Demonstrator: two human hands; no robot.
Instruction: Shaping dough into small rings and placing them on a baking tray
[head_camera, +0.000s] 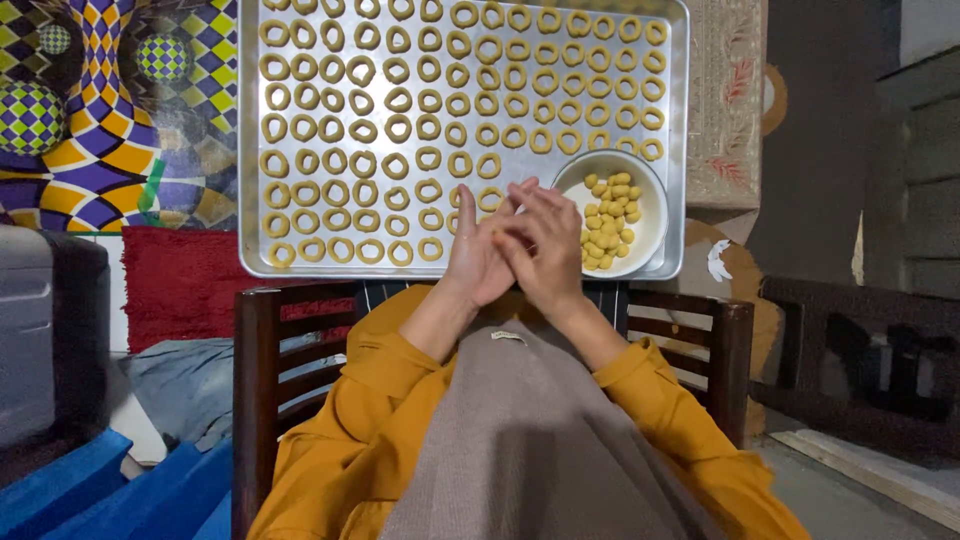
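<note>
Metal tray (252, 150) bearing rows of dough rings (398, 127) and white bowl (655, 225) of dough balls. Left hand (480, 250) and right hand (545, 250) pressed palm to palm above tray edge, fingers extended; anything held between them cannot be told.

Bare tray (520, 262) strip — beside bowl (650, 225)

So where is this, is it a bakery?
More likely a home, with baking underway: a metal tray of dough rings rests on a wooden chair, beside a patterned cloth and a red rug.
</note>
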